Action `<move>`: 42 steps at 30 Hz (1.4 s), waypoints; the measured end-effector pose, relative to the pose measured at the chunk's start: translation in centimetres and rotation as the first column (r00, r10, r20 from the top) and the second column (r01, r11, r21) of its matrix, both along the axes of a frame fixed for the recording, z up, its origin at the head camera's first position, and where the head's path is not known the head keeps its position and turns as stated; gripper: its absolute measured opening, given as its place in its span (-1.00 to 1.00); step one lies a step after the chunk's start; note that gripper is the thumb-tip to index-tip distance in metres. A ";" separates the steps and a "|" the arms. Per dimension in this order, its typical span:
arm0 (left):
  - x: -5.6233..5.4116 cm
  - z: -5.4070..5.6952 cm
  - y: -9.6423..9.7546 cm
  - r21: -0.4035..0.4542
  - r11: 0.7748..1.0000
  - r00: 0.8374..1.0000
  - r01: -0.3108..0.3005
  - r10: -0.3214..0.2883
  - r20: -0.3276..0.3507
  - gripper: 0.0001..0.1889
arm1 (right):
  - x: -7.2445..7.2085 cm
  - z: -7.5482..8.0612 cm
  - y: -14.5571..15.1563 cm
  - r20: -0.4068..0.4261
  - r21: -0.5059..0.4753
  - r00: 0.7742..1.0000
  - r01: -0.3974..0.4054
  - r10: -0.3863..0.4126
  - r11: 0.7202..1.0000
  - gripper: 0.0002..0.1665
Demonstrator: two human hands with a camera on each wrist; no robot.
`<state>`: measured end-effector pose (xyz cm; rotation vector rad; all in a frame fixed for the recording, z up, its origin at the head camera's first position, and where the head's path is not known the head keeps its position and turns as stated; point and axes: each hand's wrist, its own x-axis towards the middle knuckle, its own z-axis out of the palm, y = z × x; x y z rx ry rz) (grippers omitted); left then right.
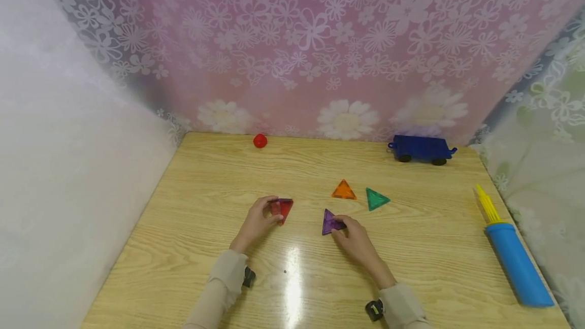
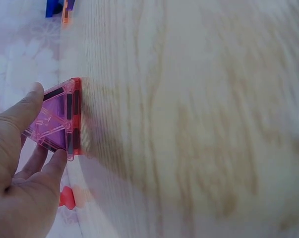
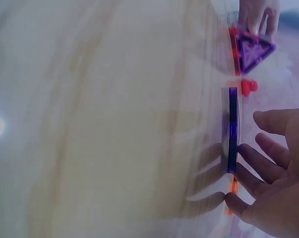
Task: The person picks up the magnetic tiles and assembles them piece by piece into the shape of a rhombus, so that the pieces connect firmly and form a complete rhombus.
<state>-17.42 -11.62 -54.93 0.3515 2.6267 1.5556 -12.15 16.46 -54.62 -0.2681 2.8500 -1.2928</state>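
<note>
My left hand (image 1: 257, 220) pinches triangular magnetic tiles between thumb and fingers. A red triangular tile (image 2: 77, 116) lies flat along the tabletop, and a purple triangular tile (image 3: 252, 52) stands tilted up from it. Through a pinkish clear frame the purple shows in the left wrist view. A second purple triangular tile (image 1: 328, 222) lies flat, and my right hand (image 1: 356, 240) reaches over its right corner. In the right wrist view, those fingers are spread with fingertips at the tile's edge, the thumb raised away from it.
Beyond my right hand lie an orange triangular tile (image 1: 344, 190) and a green one (image 1: 377, 199). Farther back are a small red object (image 1: 260, 140) and a blue toy wagon (image 1: 421, 149). A blue cylinder with a yellow spiky end (image 1: 518, 263) lies along the table's right edge.
</note>
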 end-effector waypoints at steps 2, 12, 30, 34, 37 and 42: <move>0.0 0.0 0.0 -0.002 1.000 1.000 0.004 -0.004 -0.005 -0.42 | 0.1 -0.1 -0.5 0.008 0.003 1.000 -0.013 0.013 1.000 -0.59; 0.0 -0.3 0.0 0.010 1.000 1.000 0.003 -0.003 -0.013 -0.42 | 0.5 -0.2 -2.8 0.009 0.009 0.997 -0.077 0.077 0.997 -0.63; -0.1 -0.1 -0.2 -0.009 1.000 0.999 0.011 -0.011 -0.033 -0.39 | 0.2 -0.1 -2.9 -0.019 0.028 0.996 -0.090 0.091 0.996 -0.65; 0.0 0.7 -0.1 -0.006 1.000 1.000 0.010 -0.010 -0.030 -0.39 | -0.3 -0.2 -2.3 -0.039 0.025 0.996 -0.075 0.076 0.997 -0.67; 0.2 1.7 0.2 -0.004 1.000 0.998 0.019 -0.020 -0.058 -0.44 | -0.8 -0.3 -1.6 -0.042 0.031 0.997 -0.058 0.059 0.998 -0.68; 0.8 3.4 1.6 -0.040 0.995 0.969 0.087 -0.093 -0.227 -0.57 | -1.7 -0.3 -0.5 -0.028 0.033 0.999 -0.037 0.038 0.999 -0.65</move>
